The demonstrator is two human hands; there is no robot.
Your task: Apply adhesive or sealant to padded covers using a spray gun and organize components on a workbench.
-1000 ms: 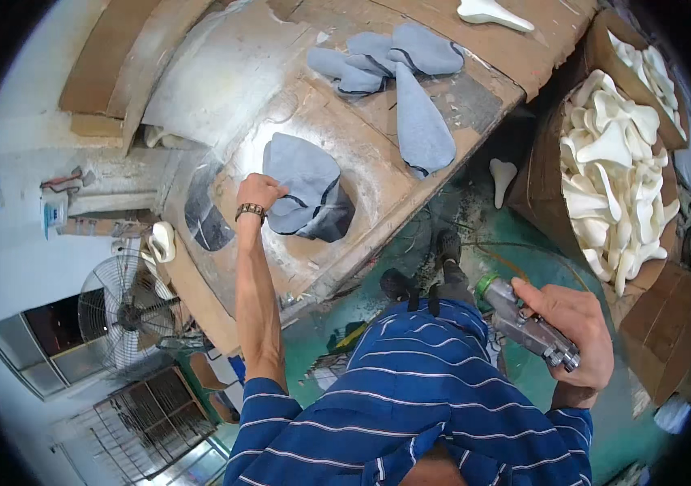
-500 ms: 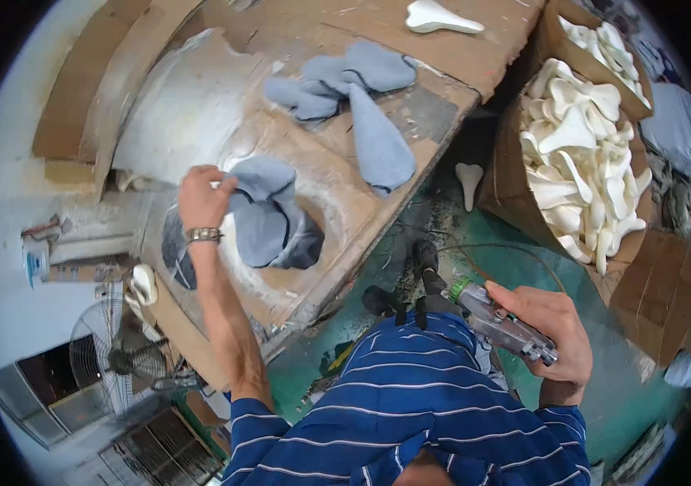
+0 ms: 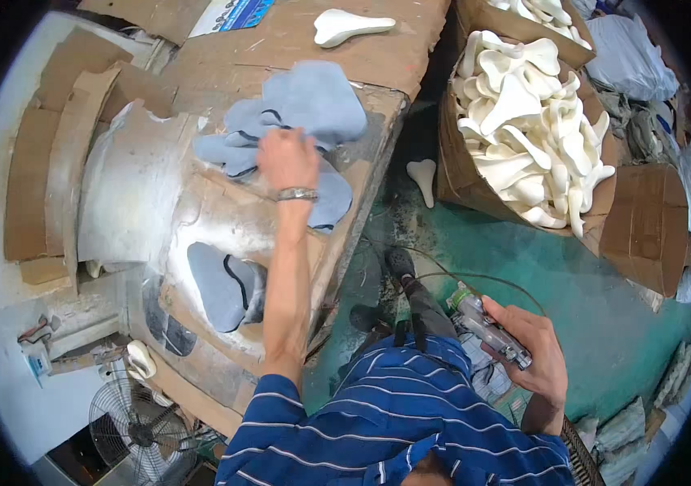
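My left hand (image 3: 289,162), smeared by motion, is over a heap of grey saddle covers (image 3: 317,101) on the cardboard-covered bench; whether its fingers grip one is unclear. Close to me, another grey saddle cover (image 3: 214,283) with a dark curved edge lies on a white-dusted patch. Away from the bench, to the right, my right hand (image 3: 528,340) is wrapped round a metal spray gun (image 3: 487,326) with a green part at its front.
A cardboard box (image 3: 451,162) full of cream foam bicycle saddles stands right of the bench. One foam saddle (image 3: 349,27) lies on the bench, another (image 3: 422,180) below its edge. A thin hose (image 3: 516,285) crosses the green floor. A fan (image 3: 139,433) stands at lower left.
My left hand has moved up and right from the dusted patch to the heap, where a large grey cover now lies on top. The view has shifted; my right hand still holds the spray gun.
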